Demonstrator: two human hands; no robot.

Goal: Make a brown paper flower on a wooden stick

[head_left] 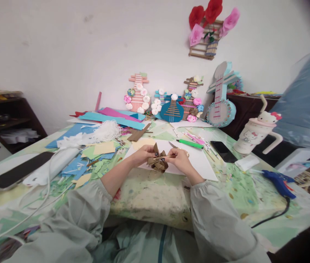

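Observation:
Near the table's front edge, my left hand (143,155) pinches a brown crepe-paper flower (159,166) with crumpled, loose petals. My right hand (181,160) closes on a thin pale stick (170,157), whose tip lies against the brown paper between both hands. My fingers partly cover the flower and the stick. White paper (204,166) lies under and behind my hands. Just beyond my right hand are scissors (172,145), partly hidden by it, and a bright green pen-like tool (190,143).
Paper scraps (100,166) and a white power strip (52,166) with cables lie left, beside a phone (20,170). On the right are another phone (223,151), a tumbler (253,136) and a blue glue gun (279,182). Flower-decorated paper instruments (172,109) stand against the wall.

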